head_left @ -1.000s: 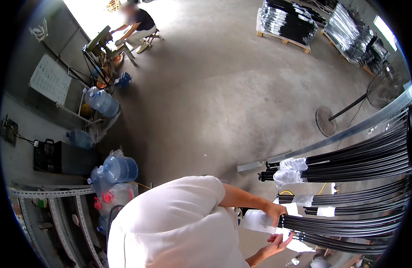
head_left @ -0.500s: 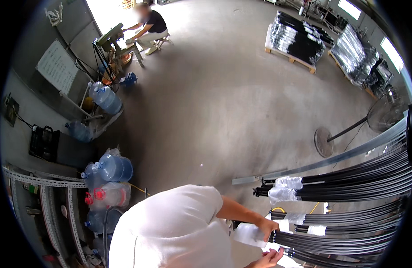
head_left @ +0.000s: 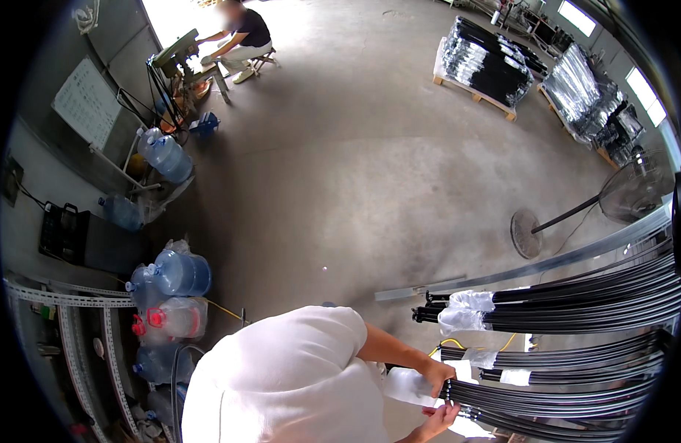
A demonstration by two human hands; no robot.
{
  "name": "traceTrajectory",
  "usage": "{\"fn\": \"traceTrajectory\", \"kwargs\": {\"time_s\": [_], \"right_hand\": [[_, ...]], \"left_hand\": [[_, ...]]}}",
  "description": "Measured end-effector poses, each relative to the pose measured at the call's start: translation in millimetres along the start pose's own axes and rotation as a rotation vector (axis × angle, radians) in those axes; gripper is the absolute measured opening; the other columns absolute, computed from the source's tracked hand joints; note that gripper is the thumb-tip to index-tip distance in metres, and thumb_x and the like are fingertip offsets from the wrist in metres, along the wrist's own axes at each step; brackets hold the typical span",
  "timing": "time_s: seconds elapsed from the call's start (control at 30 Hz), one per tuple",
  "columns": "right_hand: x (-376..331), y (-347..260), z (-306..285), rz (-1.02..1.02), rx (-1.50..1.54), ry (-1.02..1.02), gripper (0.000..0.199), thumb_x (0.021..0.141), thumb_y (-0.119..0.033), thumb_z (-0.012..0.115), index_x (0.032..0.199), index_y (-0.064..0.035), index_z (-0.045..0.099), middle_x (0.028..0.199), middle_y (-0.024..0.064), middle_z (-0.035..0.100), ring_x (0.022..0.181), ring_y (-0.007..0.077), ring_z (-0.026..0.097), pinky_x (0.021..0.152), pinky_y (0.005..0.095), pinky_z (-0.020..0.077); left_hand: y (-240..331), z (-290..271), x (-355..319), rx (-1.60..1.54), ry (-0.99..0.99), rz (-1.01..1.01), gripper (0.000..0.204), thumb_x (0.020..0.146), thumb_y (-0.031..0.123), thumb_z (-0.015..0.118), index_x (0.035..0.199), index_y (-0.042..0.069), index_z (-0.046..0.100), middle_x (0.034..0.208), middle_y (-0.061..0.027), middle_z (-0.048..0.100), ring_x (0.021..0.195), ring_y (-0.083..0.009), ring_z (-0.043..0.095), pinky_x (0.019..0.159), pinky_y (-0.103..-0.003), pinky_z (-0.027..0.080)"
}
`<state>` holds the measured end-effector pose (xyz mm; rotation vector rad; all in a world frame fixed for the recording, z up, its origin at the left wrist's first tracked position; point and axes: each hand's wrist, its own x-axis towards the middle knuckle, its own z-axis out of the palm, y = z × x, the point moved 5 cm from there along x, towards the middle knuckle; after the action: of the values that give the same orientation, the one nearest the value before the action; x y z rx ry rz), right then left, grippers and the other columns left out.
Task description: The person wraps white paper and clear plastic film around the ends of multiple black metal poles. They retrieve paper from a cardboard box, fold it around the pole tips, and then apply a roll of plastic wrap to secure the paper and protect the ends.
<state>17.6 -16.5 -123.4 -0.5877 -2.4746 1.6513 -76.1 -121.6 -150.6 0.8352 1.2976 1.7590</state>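
Note:
My left hand (head_left: 439, 374) is closed around the end of a translucent white plastic wrap (head_left: 408, 386), right where the tips of a bundle of long black rods (head_left: 532, 399) begin. Just below it, my right hand (head_left: 438, 422) has its fingers drawn together against the rod tips; what they pinch is too small to make out. Beneath lies another bundle of black rods (head_left: 525, 426). Farther up, a thick bundle of black rods (head_left: 576, 303) has crinkled clear film (head_left: 466, 310) around its end. White wraps also circle the thinner bundles between.
A metal rail (head_left: 517, 277) runs along the rods' far side, with a standing fan (head_left: 527, 233) beyond it. Large blue water bottles (head_left: 182, 273) stand at left by metal shelving (head_left: 75, 301). A person (head_left: 244, 37) sits at a machine far off. Wrapped pallets (head_left: 488, 66) stand at upper right.
The view has shifted slightly, moving the background a little to the left. My right hand has come up closer to my left hand, at the rod tips.

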Motion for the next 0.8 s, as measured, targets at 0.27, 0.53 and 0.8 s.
{"fn": "traceTrajectory", "kwargs": {"time_s": [0.27,0.53,0.8], "right_hand": [[-9.3,18.0,0.6,0.065,-0.048,0.102,0.053,0.078,-0.015,0.048,0.125,0.0011,0.027,0.083,0.0151,0.058,0.067,0.0197,0.055,0.072,0.0325,0.0404],[-12.0,-22.2,9.9,0.145,-0.124,0.004,0.052,0.077,-0.016,0.048,0.123,0.0000,0.030,0.086,0.0173,0.056,0.064,0.0177,0.054,0.069,0.0328,0.0371],[-4.4,-33.1,18.0,-0.011,-0.174,0.085,0.034,0.073,0.002,0.041,0.106,0.0077,0.044,0.070,0.0137,0.054,0.043,0.0138,0.051,0.042,0.0243,0.0429]], "left_hand": [[-7.6,1.1,2.8,-0.067,-0.069,-0.036,0.036,0.040,0.001,0.065,0.074,-0.002,0.054,0.066,-0.0045,0.055,0.065,-0.0132,0.050,0.058,-0.028,0.040],[-8.1,-0.6,3.1,-0.059,-0.099,-0.105,0.037,0.041,-0.001,0.064,0.077,-0.002,0.055,0.066,-0.0032,0.056,0.065,-0.0117,0.052,0.057,-0.027,0.042],[-6.6,-3.4,2.2,-0.085,-0.082,-0.090,0.038,0.041,0.001,0.064,0.079,-0.001,0.056,0.067,-0.0022,0.056,0.064,-0.0107,0.051,0.056,-0.025,0.042]]}}
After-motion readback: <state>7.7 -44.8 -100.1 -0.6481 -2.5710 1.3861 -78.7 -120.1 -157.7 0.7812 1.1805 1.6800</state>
